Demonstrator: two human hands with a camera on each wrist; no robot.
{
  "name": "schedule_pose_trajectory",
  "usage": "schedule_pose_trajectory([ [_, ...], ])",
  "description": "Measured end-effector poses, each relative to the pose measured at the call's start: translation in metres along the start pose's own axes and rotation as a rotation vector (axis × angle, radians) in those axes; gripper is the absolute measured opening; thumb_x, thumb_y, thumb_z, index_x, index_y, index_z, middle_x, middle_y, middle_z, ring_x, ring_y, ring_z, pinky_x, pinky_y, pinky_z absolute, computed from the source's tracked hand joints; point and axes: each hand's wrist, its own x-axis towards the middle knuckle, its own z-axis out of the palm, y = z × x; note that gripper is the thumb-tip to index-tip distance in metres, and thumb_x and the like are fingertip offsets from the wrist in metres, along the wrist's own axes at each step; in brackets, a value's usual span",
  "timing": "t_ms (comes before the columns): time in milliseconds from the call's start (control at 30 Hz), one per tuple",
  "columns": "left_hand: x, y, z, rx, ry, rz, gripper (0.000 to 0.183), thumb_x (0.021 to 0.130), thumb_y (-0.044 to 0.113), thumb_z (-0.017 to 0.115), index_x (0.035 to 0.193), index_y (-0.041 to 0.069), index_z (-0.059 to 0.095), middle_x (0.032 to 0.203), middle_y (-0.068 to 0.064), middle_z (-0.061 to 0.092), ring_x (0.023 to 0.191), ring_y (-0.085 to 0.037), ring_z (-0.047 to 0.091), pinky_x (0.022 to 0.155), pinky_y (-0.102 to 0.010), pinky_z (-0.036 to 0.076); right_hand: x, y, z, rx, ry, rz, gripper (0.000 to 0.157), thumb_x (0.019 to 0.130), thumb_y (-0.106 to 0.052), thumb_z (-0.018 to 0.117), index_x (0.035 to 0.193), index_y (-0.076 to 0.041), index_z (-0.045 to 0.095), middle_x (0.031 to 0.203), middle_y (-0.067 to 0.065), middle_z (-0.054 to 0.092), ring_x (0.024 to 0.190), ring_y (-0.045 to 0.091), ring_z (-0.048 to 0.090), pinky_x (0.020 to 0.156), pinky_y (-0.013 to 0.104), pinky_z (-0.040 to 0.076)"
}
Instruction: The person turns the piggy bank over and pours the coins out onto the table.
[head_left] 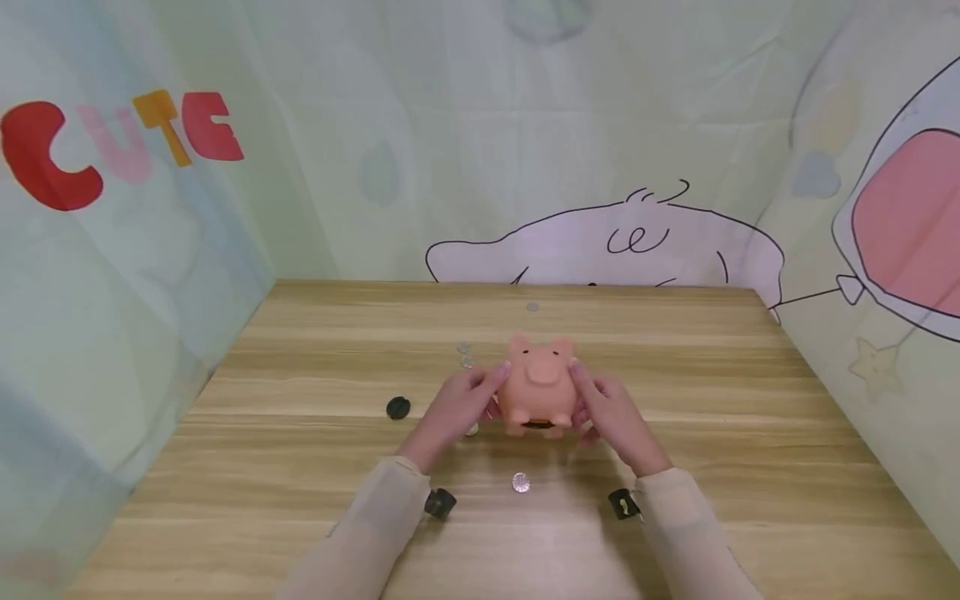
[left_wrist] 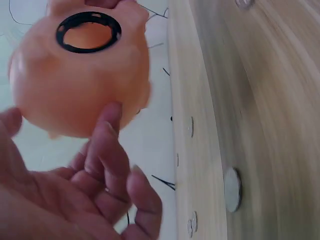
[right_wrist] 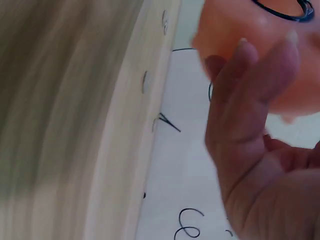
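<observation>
A pink piggy bank [head_left: 540, 379] is held up off the table between both hands, its snout facing me. On its underside is an open round hole with a black rim [left_wrist: 62, 37], seen in the left wrist view. My left hand [head_left: 463, 408] grips the left side, thumb near the ear and fingers beneath. On the other side my right hand [head_left: 613, 414] grips it the same way, and its fingers [right_wrist: 240, 70] press the underside in the right wrist view. A black round plug [head_left: 398, 407] lies left of the left hand.
Several coins are scattered over the wooden table [head_left: 300, 483]. One coin [head_left: 521, 482] lies in front of the piggy bank, another coin [head_left: 532, 307] at the back. Printed cloth [head_left: 337, 150] hangs behind and at the sides.
</observation>
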Motion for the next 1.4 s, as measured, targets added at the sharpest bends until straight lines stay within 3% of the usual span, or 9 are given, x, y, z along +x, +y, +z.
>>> schedule_pose_trajectory([
  [100,0.001,0.002,0.004,0.091,0.019,-0.076,0.074,0.093,0.074,0.036,0.087,0.008,0.069,0.072,-0.007,0.066,0.071,-0.029,0.064,0.064,-0.034,0.050,0.001,-0.004,0.006,-0.077,0.055,0.083,0.082,0.093,-0.074,0.038,0.072,0.000,0.065,0.062,0.012,0.065,0.054,0.024,0.063,0.048,0.041,0.055],
  [267,0.001,0.002,0.006,0.154,0.051,-0.132,0.081,0.093,0.077,0.029,0.073,0.008,0.066,0.062,-0.006,0.063,0.058,-0.022,0.058,0.056,-0.029,0.043,0.003,-0.009,0.011,-0.125,0.065,0.135,0.090,0.088,-0.082,0.036,0.068,0.000,0.068,0.059,0.013,0.065,0.048,0.021,0.061,0.043,0.031,0.050],
  [467,0.001,0.002,0.006,0.164,0.058,-0.118,0.081,0.093,0.077,0.029,0.068,0.009,0.066,0.061,-0.006,0.063,0.056,-0.022,0.057,0.055,-0.029,0.042,0.005,-0.007,0.011,-0.111,0.058,0.139,0.089,0.087,-0.081,0.037,0.069,0.000,0.068,0.057,0.013,0.064,0.046,0.021,0.060,0.041,0.029,0.049],
  [733,0.002,-0.001,0.005,0.173,0.069,-0.096,0.081,0.093,0.078,0.029,0.070,0.009,0.066,0.065,-0.008,0.065,0.063,-0.030,0.061,0.057,-0.031,0.043,0.008,-0.001,0.010,-0.054,0.065,0.129,0.086,0.087,-0.080,0.042,0.069,0.000,0.067,0.059,0.014,0.064,0.046,0.019,0.058,0.043,0.029,0.050],
  [967,0.002,-0.002,0.006,0.152,0.059,-0.094,0.082,0.091,0.080,0.029,0.072,0.010,0.066,0.066,-0.008,0.065,0.055,-0.021,0.055,0.051,-0.028,0.040,0.006,-0.001,0.011,-0.063,0.076,0.116,0.084,0.090,-0.077,0.041,0.068,0.000,0.066,0.057,0.013,0.064,0.045,0.019,0.058,0.042,0.030,0.050],
  [1067,0.002,-0.003,0.006,0.138,0.055,-0.090,0.081,0.092,0.079,0.030,0.073,0.010,0.067,0.066,-0.008,0.065,0.057,-0.023,0.057,0.051,-0.027,0.041,0.006,-0.001,0.011,-0.061,0.071,0.111,0.083,0.091,-0.076,0.041,0.068,0.000,0.065,0.058,0.014,0.063,0.045,0.019,0.058,0.042,0.030,0.051],
  [1200,0.001,-0.005,0.006,0.122,0.036,-0.072,0.077,0.095,0.074,0.031,0.081,0.009,0.069,0.070,-0.008,0.066,0.066,-0.028,0.062,0.056,-0.029,0.045,0.006,-0.001,0.010,-0.027,0.057,0.112,0.080,0.091,-0.074,0.045,0.077,0.002,0.066,0.063,0.014,0.064,0.052,0.021,0.061,0.045,0.034,0.053],
  [1400,0.001,-0.006,0.004,0.002,-0.014,-0.015,0.064,0.100,0.061,0.040,0.114,0.005,0.068,0.092,-0.008,0.068,0.082,-0.022,0.065,0.077,-0.040,0.054,0.007,0.001,0.004,0.056,-0.004,0.054,0.070,0.096,-0.060,0.053,0.122,0.004,0.062,0.091,0.015,0.065,0.074,0.025,0.065,0.057,0.045,0.058],
])
